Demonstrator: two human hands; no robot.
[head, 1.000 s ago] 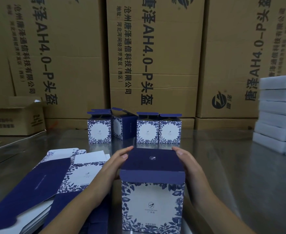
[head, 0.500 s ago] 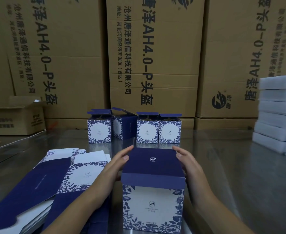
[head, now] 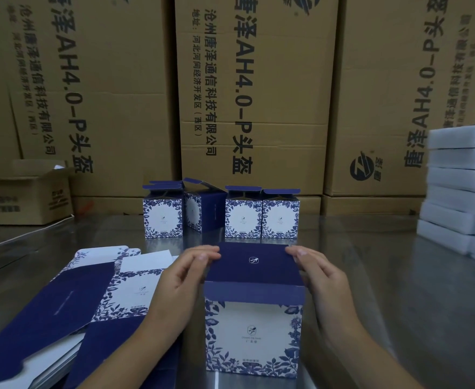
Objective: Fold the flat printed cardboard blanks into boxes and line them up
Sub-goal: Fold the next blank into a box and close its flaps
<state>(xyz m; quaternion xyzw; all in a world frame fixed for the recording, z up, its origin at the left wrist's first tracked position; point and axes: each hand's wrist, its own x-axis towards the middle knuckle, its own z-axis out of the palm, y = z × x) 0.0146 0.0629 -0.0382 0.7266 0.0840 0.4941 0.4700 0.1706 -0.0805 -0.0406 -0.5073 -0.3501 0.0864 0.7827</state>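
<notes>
The box (head: 254, 332) stands upright on the desk (head: 385, 276), close in front of the person, with the finished row (head: 243, 217) well beyond it and the flat blanks (head: 70, 299) lying just to its left. Its lid (head: 254, 265) is laid over the top, but the tuck flap (head: 254, 290) hangs outside the front wall instead of sitting inside it. The left hand (head: 183, 279) and right hand (head: 323, 276) each hold a far corner of the lid, the fingers (head: 202, 255) curled and pinching its side edges. How the thumbs sit underneath is hard to tell. The main risk, as I judge it, is the flap. If the lid is pressed down as it lies, the flap will stay outside or crease across its print. Uneven pull from the two hands could skew the lid, so one corner catches the wall and buckles. A hard push on thin card may also bow the walls or slide the box on the smooth desk, since nothing braces its base. When it is carried back, a careless shove could knock the row, where one box already stands turned out of line.
</notes>
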